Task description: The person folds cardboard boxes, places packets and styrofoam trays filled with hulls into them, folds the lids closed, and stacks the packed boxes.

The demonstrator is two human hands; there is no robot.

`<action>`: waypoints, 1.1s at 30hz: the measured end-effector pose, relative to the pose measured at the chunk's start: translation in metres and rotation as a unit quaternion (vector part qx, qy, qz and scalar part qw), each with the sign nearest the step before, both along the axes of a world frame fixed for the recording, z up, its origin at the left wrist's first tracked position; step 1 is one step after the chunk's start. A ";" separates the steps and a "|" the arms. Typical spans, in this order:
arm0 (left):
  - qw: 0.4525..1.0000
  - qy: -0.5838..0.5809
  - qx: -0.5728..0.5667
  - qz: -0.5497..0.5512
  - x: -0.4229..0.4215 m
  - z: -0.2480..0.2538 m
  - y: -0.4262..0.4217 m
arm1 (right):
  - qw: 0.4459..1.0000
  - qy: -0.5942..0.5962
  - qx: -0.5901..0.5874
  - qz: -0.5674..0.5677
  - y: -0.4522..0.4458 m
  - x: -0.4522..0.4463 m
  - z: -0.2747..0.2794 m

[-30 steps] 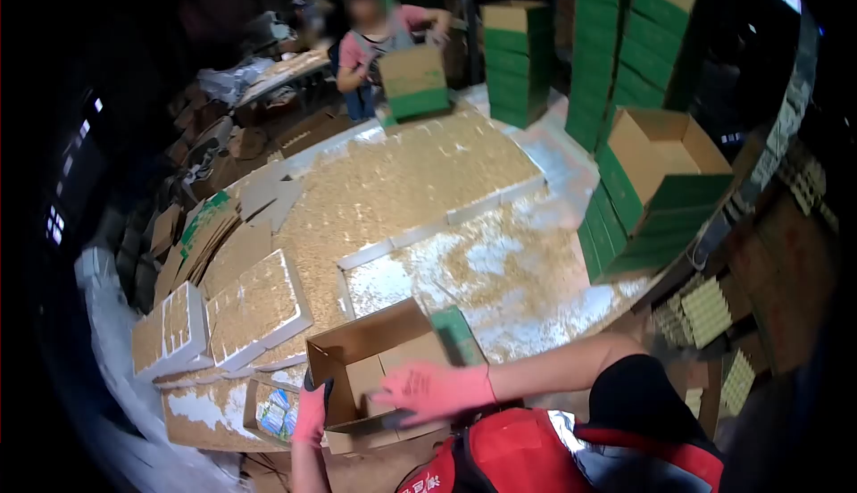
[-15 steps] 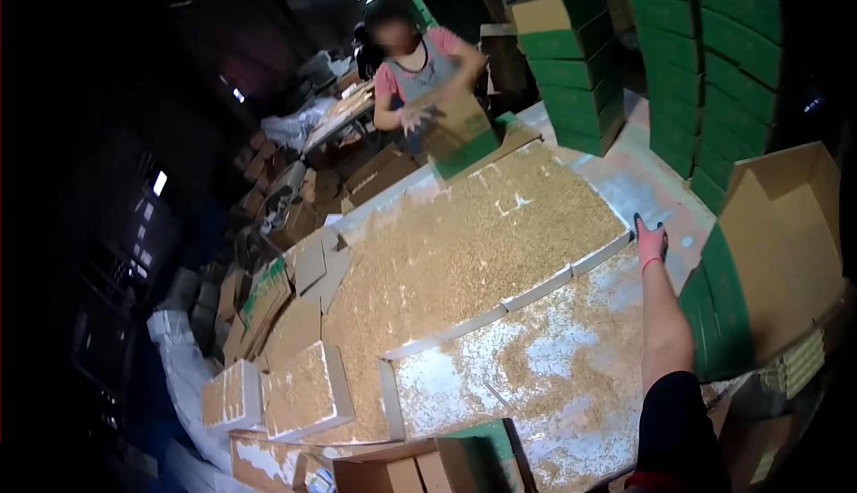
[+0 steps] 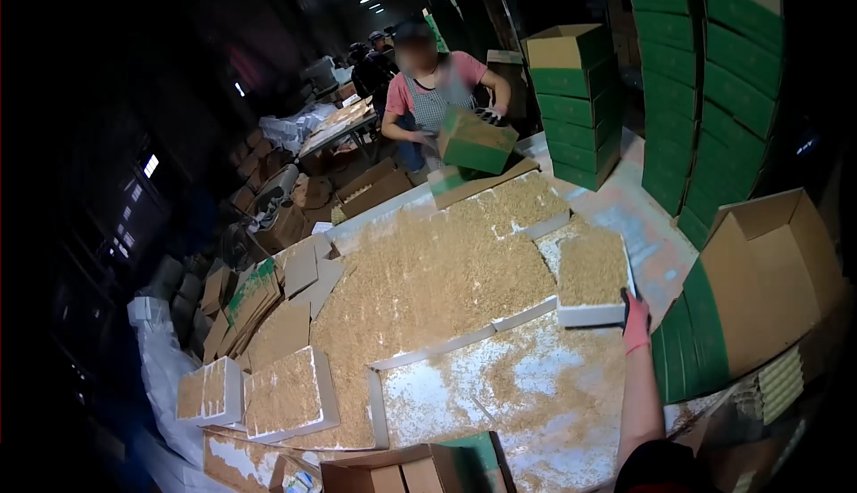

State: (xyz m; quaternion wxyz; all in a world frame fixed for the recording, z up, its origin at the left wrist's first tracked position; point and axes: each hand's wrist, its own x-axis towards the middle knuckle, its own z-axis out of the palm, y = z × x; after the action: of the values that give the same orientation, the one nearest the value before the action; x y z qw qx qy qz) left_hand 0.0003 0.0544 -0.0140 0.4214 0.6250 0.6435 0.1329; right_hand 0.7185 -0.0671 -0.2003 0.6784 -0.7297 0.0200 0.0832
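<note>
My right hand [image 3: 636, 321], in a pink glove with dark fingers, grips the right edge of a white tray [image 3: 592, 268] filled with tan, sawdust-like grains. This tray sits apart from the joined trays [image 3: 446, 288], which hold the same grains and lie to its left. In front of it is a whitish tabletop [image 3: 536, 404] with loose grains scattered over it. My left hand is out of view.
Opposite, a person [image 3: 437, 91] handles a green and brown carton [image 3: 478, 140]. Tall carton stacks [image 3: 665, 82] stand at the right, near an open carton [image 3: 759, 270]. Two filled trays [image 3: 286, 395] and cardboard pieces [image 3: 245, 296] lie left. Another open carton [image 3: 402, 471] is at the front.
My right hand has drawn the white tray away from the joined trays, toward me, leaving a gap. The person opposite has tilted the carton and moved it slightly right.
</note>
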 end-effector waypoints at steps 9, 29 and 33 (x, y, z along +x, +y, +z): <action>0.990 -0.127 0.024 -0.060 -0.026 -0.026 0.020 | 0.949 -0.005 0.275 0.154 -0.094 -0.206 0.162; 0.919 -0.385 -0.078 -0.029 -0.079 -0.006 0.022 | 0.610 -0.113 -0.123 0.774 0.086 -0.432 0.215; 0.966 -0.249 0.007 -0.064 -0.086 -0.007 0.017 | 0.414 -0.587 -0.304 0.626 0.075 -0.478 0.216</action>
State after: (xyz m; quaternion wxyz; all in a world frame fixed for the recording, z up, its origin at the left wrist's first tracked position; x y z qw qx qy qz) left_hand -0.0854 0.0713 -0.0208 0.5714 0.6150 0.4762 0.2617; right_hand 0.2403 0.0079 0.0159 0.0191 -0.5697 -0.8212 0.0250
